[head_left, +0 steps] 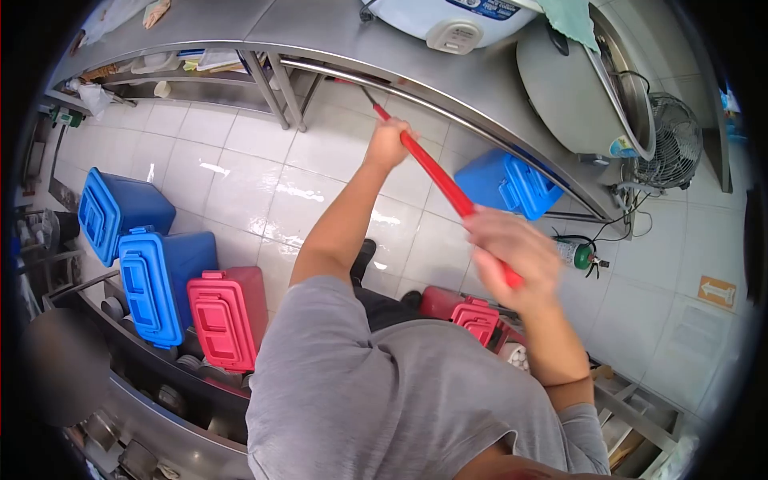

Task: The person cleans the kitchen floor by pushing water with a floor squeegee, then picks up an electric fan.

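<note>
A long red pole (436, 174) slants across the middle of the view, its far end reaching under the steel table (320, 40). My left hand (390, 142) is wrapped round the pole near the table's edge. Closer to my body, my right hand (516, 254) grips the lower part of the same pole and is slightly blurred by motion. What is at the pole's far end is hidden beneath the table. Wet-looking shine lies on the white tiled floor (308, 176) below my left arm.
Blue bins (164, 280) and a red bin (232, 316) stand at the left. Another blue bin (512, 182) is under the table at right, near a fan (670, 144) and a green cylinder (578, 253). A red-lidded bin (476, 318) is beside my body.
</note>
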A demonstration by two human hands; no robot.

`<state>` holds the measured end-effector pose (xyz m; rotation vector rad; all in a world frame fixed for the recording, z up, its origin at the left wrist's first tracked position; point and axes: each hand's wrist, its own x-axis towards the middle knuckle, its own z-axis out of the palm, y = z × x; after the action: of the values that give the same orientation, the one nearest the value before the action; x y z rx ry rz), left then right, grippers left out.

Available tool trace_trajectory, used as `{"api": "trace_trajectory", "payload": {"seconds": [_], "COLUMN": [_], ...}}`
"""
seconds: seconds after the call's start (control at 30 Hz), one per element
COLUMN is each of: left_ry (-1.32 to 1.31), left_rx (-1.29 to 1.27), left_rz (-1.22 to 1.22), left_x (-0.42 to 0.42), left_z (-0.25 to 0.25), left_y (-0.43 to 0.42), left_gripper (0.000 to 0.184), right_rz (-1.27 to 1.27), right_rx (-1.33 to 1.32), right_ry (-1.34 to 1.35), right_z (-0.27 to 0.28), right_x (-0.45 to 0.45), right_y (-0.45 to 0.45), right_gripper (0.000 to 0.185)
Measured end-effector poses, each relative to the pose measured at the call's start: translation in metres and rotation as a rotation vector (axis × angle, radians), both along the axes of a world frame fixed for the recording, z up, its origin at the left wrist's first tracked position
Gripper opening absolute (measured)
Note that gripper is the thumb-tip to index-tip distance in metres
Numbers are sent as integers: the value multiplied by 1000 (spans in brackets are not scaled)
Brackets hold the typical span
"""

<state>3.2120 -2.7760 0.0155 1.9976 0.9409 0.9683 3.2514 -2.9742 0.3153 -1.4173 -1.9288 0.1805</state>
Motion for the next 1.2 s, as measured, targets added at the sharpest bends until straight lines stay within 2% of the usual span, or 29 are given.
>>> {"api": "trace_trajectory", "payload": {"seconds": [0.03,0.1,0.17,0.2,0.27,0.3,0.33,0.37,0.43,0.47,0.53,0.57,0.63,0.67,0.8,0.87,0.9,0.97,1.0,1.03,1.07,1.1,1.13,1.2], "left_ry": [-59,-203,-220,-290,-368,-443,-397,-350,-161,-274,-509,-484,-271,-163,-62,29,67,156,221,210,238,293,342,465], "left_rx": [-40,28,21,-6,24,12,-1,-20,-103,-182,-330,-271,-330,-358,-299,-275,-274,-241,-260,-235,-216,-91,-46,-99], "left_rz": [-19,-104,-169,-109,-132,-172,-311,-449,-788,-782,-763,-679,-694,-699,-669,-622,-577,-499,-431,-354,-211,-148,-96,-82], "left_x": [-10,-25,-24,-14,-1,6,14,19,21,27,50,74,73,71,30,-11,-28,-62,-85,-101,-122,-138,-151,-163], "left_z": [27,56,74,92,120,133,143,154,190,185,156,108,64,56,122,141,134,99,87,54,44,24,7,20], "left_y": [-18,-54,-82,-94,-110,-122,-134,-148,-164,-170,-184,-192,-195,-191,-187,-162,-151,-121,-103,-87,-69,-46,-27,-15], "left_gripper": [28,33,32,30,24,23,23,23,24,24,24,22,19,17,13,13,14,17,18,16,14,10,9,12], "right_rz": [-27,-98,-111,-196,-50,264,585,1103,975,909,524,293,-119,-62,94,87,47,-126,-328,-360,-251,-298,-352,-266], "right_rx": [-25,-83,107,105,134,92,-3,-66,-231,-308,-411,-333,-89,2,315,431,414,350,437,345,245,217,190,147], "right_ry": [-16,126,465,458,352,318,305,526,477,444,-162,23,497,526,766,893,925,1002,1039,971,1054,1083,1115,1097], "right_z": [36,93,108,121,150,171,193,199,223,230,232,194,119,123,173,186,180,145,111,79,47,14,-5,-2], "right_x": [-4,-17,-15,-6,21,38,55,50,30,23,49,28,-14,-8,42,59,57,47,21,13,17,12,5,11], "right_y": [-13,-39,-60,-73,-99,-102,-106,-78,-86,-94,-114,-93,-53,-54,-87,-96,-92,-65,-42,-28,-19,-1,9,3], "right_gripper": [21,19,27,33,16,19,24,22,23,28,17,13,10,12,25,28,30,35,40,38,32,29,28,25]}}
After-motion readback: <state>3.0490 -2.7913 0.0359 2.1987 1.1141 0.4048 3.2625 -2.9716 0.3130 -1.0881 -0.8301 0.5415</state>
